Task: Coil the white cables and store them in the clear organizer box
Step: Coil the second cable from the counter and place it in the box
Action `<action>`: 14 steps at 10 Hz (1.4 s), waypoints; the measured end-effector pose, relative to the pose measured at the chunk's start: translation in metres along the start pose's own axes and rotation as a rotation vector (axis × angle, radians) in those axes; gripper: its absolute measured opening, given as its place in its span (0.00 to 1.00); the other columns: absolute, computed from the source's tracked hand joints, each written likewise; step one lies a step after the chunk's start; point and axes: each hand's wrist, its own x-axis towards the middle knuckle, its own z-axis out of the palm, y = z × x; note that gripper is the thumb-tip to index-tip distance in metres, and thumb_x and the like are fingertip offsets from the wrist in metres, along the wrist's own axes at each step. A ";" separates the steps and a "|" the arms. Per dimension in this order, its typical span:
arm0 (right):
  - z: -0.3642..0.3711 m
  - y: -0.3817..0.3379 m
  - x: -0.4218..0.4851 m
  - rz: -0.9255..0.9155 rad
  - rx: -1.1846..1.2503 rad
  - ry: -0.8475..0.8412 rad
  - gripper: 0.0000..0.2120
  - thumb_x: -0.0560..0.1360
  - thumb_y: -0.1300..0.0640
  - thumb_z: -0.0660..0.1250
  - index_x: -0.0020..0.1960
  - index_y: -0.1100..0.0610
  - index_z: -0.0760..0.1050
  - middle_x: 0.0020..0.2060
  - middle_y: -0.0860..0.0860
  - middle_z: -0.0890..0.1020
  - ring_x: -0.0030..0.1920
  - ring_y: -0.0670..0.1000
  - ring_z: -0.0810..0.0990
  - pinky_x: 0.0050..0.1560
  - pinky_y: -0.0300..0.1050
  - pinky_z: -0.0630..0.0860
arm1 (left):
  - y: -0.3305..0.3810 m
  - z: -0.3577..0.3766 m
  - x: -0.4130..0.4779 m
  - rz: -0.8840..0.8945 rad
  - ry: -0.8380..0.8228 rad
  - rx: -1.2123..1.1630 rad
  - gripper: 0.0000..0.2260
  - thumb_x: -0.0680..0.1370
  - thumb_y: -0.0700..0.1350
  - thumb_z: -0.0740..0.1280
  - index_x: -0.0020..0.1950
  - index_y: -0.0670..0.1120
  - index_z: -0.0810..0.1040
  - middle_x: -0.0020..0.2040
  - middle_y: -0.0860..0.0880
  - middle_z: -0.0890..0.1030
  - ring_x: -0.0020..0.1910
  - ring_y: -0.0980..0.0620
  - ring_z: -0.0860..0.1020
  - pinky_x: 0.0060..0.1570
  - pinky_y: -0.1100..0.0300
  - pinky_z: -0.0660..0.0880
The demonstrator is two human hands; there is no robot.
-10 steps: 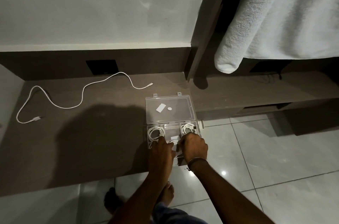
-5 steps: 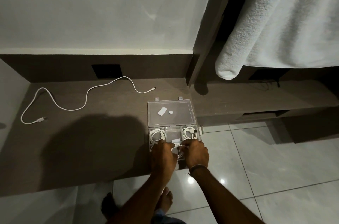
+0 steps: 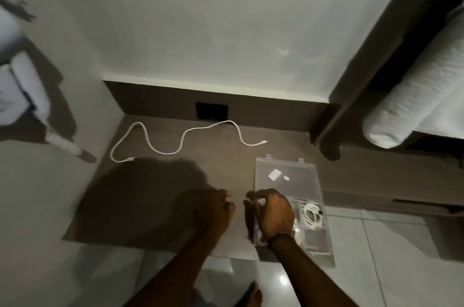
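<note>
Looking down at a brown desk (image 3: 150, 193) by a pale wall. On the right side of the desk, at the near edge, a clear box (image 3: 320, 244) with its lid (image 3: 296, 187) open and lying flat toward the wall. On the lid, a small white tag (image 3: 274, 174) and a tiny round dot (image 3: 286, 177) just beside it. Inside the box, in a far right part, one coil (image 3: 310, 213) of white cable, wound up in neat loops. Over the left half of the box, the right hand (image 3: 273, 213), fingers bent and close together, with something pale and blurry at the tips; cannot tell whether pinching anything or not. Around the right wrist, a dark band (image 3: 280, 236). Just left of the box, over bare desk, the left hand (image 3: 216, 208), loosely curled, fingers bent in, near the right hand but not touching it; cannot tell whether holding anything. Farther back on the desk, well apart from both hands, a long white cable (image 3: 180, 142), not coiled, lying in wavy bends from the left side across to a spot near the far corner of the lid. Behind it, low on the back panel, a black square plate (image 3: 212, 111). Up on the right, a rolled white towel (image 3: 414, 105). Down below, shiny floor tiles (image 3: 401, 269) and part of a bare foot (image 3: 251, 294).
</note>
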 end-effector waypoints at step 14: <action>-0.015 -0.223 0.076 -0.384 0.925 -0.530 0.32 0.66 0.34 0.77 0.37 0.65 0.74 0.23 0.47 0.68 0.23 0.40 0.63 0.26 0.32 0.62 | -0.020 -0.276 0.032 -0.090 -0.819 -0.972 0.13 0.74 0.55 0.68 0.42 0.45 0.82 0.31 0.50 0.76 0.26 0.54 0.72 0.25 0.63 0.71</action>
